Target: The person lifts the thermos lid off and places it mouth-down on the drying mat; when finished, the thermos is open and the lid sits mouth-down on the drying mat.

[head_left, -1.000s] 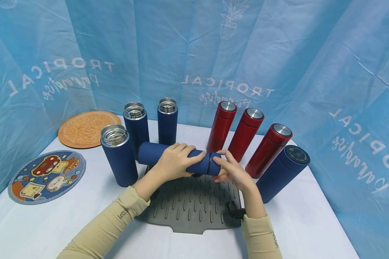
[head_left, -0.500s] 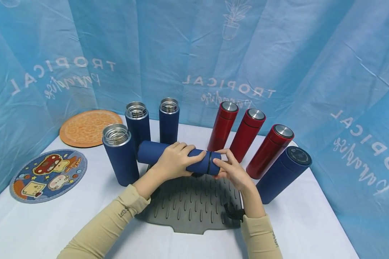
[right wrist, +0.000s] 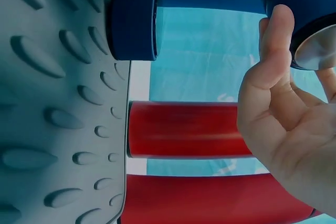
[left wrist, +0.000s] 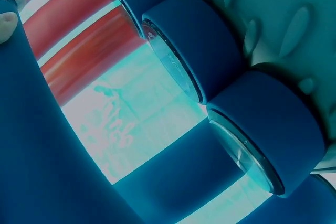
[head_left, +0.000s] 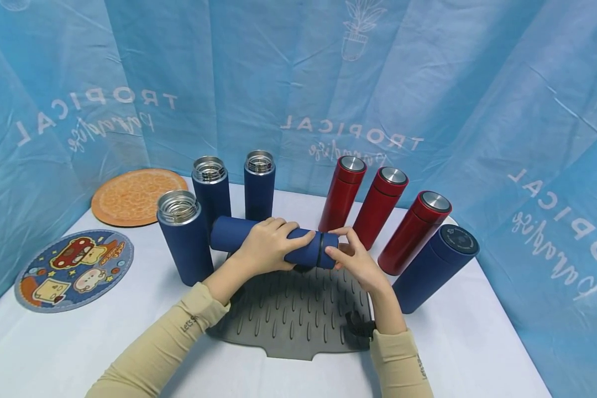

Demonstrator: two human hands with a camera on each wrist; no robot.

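Slightly shifted is the right hand [head_left: 356, 262], its fingers pinched on the cap [head_left: 330, 241]; the sideways bottle [head_left: 229, 235] is gripped by the left hand [head_left: 271, 249] above the grey mat [head_left: 288, 331], its near edge bordered by white surface [head_left: 258, 381].

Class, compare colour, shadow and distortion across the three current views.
Head: soft shadow on the mat under the held bottle; left wrist: strong teal cast, cloth washed out, that bottle's edge bowed; right wrist: mat tinted cool, red bottles vivid.

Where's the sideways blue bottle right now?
In the head view's centre, both hands hold the blue bottle over the grey mat, right of the nearest open bottle.
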